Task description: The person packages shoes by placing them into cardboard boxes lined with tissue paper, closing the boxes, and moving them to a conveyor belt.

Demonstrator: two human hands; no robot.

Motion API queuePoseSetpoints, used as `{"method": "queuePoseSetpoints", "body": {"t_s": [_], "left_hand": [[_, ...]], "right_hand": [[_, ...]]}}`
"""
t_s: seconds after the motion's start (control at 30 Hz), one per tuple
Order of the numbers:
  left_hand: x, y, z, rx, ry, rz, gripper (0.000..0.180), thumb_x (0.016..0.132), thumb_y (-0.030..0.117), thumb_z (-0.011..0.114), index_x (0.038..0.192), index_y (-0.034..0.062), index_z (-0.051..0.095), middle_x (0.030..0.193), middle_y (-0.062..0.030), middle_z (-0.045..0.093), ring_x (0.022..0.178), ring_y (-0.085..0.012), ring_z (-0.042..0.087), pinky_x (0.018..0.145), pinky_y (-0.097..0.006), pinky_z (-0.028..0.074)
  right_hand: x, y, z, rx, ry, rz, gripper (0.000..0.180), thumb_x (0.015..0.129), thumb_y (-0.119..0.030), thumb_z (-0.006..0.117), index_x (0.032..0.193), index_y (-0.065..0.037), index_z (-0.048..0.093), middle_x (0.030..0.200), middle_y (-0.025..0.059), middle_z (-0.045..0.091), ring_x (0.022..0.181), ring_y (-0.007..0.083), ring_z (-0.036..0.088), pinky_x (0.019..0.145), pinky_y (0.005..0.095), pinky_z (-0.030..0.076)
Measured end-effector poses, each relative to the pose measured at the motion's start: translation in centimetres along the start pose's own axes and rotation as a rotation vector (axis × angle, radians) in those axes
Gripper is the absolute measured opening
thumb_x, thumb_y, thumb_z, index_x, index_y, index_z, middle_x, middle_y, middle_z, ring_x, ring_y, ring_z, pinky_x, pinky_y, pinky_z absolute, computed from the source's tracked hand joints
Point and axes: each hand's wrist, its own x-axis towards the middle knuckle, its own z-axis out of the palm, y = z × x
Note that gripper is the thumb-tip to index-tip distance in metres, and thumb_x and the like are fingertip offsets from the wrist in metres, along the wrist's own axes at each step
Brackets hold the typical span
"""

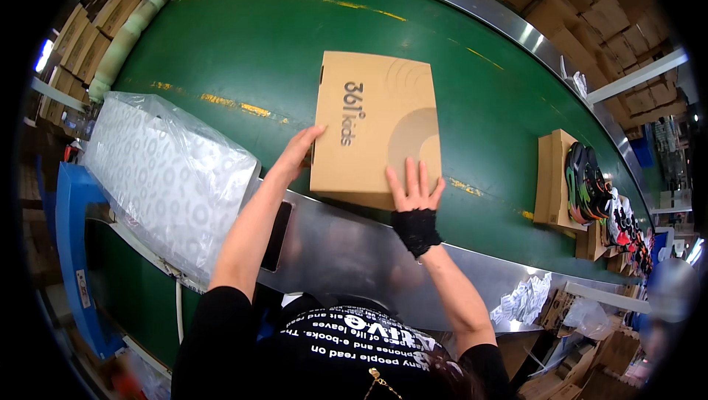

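The right hand (414,192), a black lace wrist cuff (417,230) on it, lay flat with fingers spread on the lid of the closed tan cardboard shoebox (376,125), near its closest edge, pressing and not gripping. The left hand (299,153) stretched open against the box's left side. The box lay straight ahead on the green conveyor belt (221,46), long axis pointing away from the person. Left of it sat a plastic-wrapped stack of white printed paper (166,171); right, an open box of colourful shoes (571,182).
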Motion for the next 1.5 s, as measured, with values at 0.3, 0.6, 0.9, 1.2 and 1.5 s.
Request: {"method": "queuePoseSetpoints", "body": {"t_s": [0.3,0.6,0.9,1.2,1.5], "left_hand": [[-7.3,7.5,0.2,-0.431,-0.143,-0.055,0.060,0.077,0.052,0.046,0.118,0.0076,0.045,0.109,-0.0110,0.053,0.095,-0.0208,0.054,0.079,-0.034,0.046],[-24.5,7.5,-8.7,-0.543,0.203,0.343,0.065,0.070,0.060,0.045,0.117,0.0148,0.045,0.109,-0.0069,0.049,0.093,-0.0204,0.050,0.072,-0.036,0.044],[-33.7,3.2,-13.1,-0.818,0.633,0.605,0.055,0.074,0.045,0.042,0.117,0.0108,0.046,0.118,-0.0075,0.048,0.106,-0.0274,0.047,0.083,-0.048,0.041],[-26.2,-3.7,-11.6,-0.761,0.926,0.459,0.060,0.075,0.046,0.043,0.120,0.0057,0.041,0.122,-0.0145,0.043,0.114,-0.0339,0.038,0.089,-0.053,0.034],[-16.4,-2.6,-0.1,-0.482,0.658,0.204,0.050,0.081,0.033,0.046,0.121,0.0042,0.039,0.124,-0.0155,0.041,0.114,-0.0348,0.038,0.092,-0.052,0.033]], "right_hand": [[3.7,3.5,-10.2,0.349,0.363,0.182,0.056,0.066,-0.003,0.060,0.119,-0.004,0.042,0.122,0.0160,0.040,0.111,0.0316,0.039,0.091,0.0399,0.032],[-11.7,3.7,-0.1,0.317,-0.407,0.307,0.060,0.068,-0.027,0.066,0.120,-0.011,0.042,0.133,0.0173,0.024,0.122,0.0326,0.027,0.095,0.0549,0.020],[-14.4,3.1,0.9,0.179,-0.456,0.380,0.060,0.065,-0.036,0.062,0.116,-0.012,0.045,0.118,0.0091,0.045,0.113,0.0264,0.039,0.094,0.0555,0.021],[-14.2,9.7,0.6,0.496,-0.410,0.489,0.054,0.072,-0.036,0.058,0.118,-0.011,0.043,0.130,0.0172,0.028,0.124,0.0306,0.022,0.095,0.0577,0.015],[-15.0,38.8,-12.7,-0.434,0.164,0.532,0.043,0.059,-0.036,0.066,0.091,-0.010,0.053,0.122,0.0153,0.038,0.118,0.0343,0.028,0.088,0.0630,0.021]]}}
